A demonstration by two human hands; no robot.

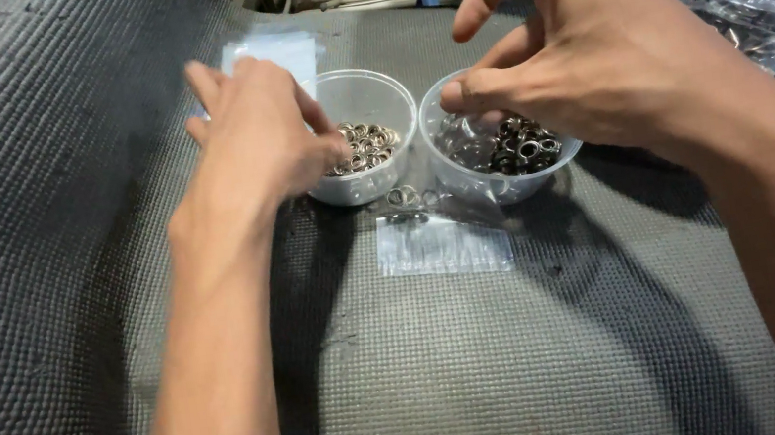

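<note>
The left hand (261, 129) rests on the near rim of the left cup (361, 91), fingers curled toward its brass-coloured rings (366, 145); whether it pinches one I cannot tell. Between and just before the cups lies a small clear bag (440, 240), long axis left to right. The right hand (585, 52) hovers over the right cup (492, 179) of darker rings (523, 145), fingers spread, holding nothing visible.
</note>
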